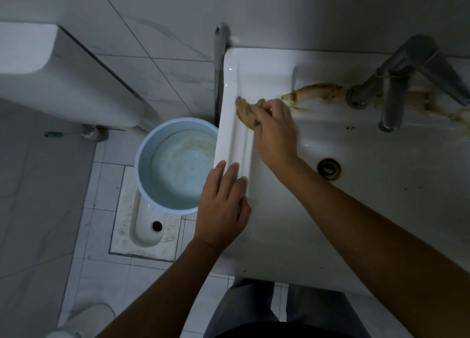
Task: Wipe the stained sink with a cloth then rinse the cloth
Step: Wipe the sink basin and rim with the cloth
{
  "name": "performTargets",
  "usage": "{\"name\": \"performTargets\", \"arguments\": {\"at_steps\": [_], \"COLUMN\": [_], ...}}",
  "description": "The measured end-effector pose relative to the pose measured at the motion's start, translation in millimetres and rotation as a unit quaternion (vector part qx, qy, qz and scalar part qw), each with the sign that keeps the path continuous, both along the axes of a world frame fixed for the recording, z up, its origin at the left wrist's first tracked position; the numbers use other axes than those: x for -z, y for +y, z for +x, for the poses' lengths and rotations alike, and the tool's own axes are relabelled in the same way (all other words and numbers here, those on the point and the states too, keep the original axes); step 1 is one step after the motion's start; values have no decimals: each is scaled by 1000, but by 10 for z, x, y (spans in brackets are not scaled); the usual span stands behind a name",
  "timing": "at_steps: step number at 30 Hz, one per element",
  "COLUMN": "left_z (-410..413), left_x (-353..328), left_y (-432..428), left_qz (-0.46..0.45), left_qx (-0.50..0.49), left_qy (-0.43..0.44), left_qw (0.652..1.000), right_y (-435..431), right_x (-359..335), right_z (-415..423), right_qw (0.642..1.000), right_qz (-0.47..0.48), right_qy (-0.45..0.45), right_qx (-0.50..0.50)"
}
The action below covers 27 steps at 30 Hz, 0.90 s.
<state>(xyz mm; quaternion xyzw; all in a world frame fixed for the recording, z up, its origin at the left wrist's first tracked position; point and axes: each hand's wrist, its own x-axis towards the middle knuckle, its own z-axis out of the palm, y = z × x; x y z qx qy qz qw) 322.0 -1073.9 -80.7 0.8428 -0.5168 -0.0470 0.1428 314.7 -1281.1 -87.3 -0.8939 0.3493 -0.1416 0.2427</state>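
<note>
Just beyond the right grip (276,131), pressed to the white sink (279,223) on its back ledge, lay the tan cloth (245,112), bunched and clenched in the curled fingers. The brown stain (315,89) began right beside that grip and ran away from it, round the base of the metal tap (391,88) and on past it. The left grip (221,208) was released, fingers flat on the sink's rim, nearer the person than the cloth.

The likeliest trouble was smearing. The cloth looked soiled, so a long sweep could have dragged brown film across clean porcelain instead of lifting it. Wadded as it was, it might also have skipped the tight seam round the tap base, and the knuckles could have knocked the tap there. Dirty drips could have run toward the drain (329,169) behind the grip, or over the rim to the blue bucket (142,159) below. The bracing palm might have slid on glossy, wet glaze.
</note>
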Motion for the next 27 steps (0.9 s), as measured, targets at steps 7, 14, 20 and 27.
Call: {"name": "performTargets", "arguments": {"at_steps": [7,14,20,27], "left_z": [-3,-1,-2,1], "left_x": [-4,-19,-13,-26], "left_y": [1,-1,-6,-2], "left_qz": [16,7,10,3], "left_qx": [0,2,4,4], "left_qy": [-4,-5,-12,-2], "left_qw": [1000,1000,1000,1000], "right_y": [-200,-314,-136,-676], "right_x": [-43,-118,14,-157], "right_z": [-441,-111,-126,-684], "right_qw": [995,999,999,980], "right_qz": [39,3,-13,1], "right_qy": [-6,-12,-45,-31], "right_qx": [-96,50,-24,199]}}
